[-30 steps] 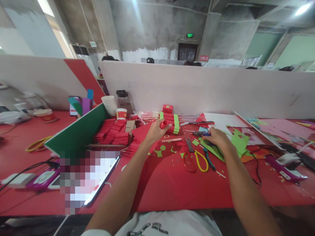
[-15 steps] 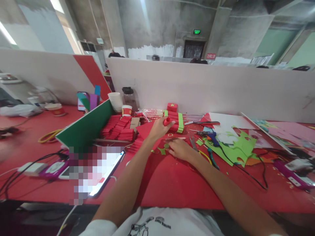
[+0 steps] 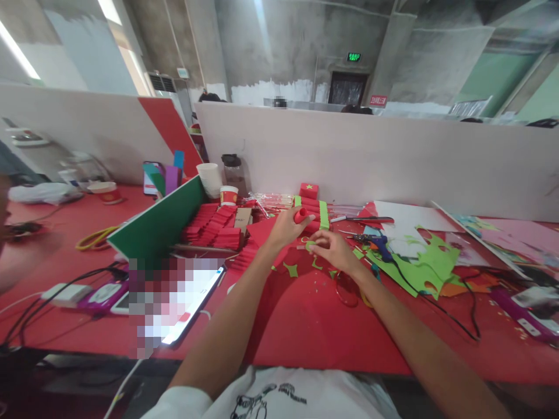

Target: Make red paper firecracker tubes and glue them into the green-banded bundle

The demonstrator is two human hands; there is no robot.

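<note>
My left hand (image 3: 285, 228) is closed around a small red paper tube (image 3: 300, 215), its open end facing up. Just to the right, my right hand (image 3: 334, 250) pinches a small round green paper disc (image 3: 310, 247) between thumb and fingers, a little above the table. Behind both hands lies a bundle of red rolls (image 3: 311, 205) with light green bands around it. A red block with a yellow star (image 3: 309, 190) stands behind the bundle. Green paper scraps (image 3: 290, 269) lie below the hands, and red-handled scissors (image 3: 346, 294) rest partly under my right forearm.
Stacked red paper pieces (image 3: 209, 227) lie left, beside a leaning green board (image 3: 161, 224). A lit tablet (image 3: 192, 308) is nearer me. To the right are a blue glue gun (image 3: 381, 247) with its cord and a cut green sheet (image 3: 430, 262). A white partition (image 3: 393, 157) closes the back.
My right hand has risen from the scraps on the table and now holds the green disc near the tube. My left hand keeps the red tube. The view has shifted slightly.
</note>
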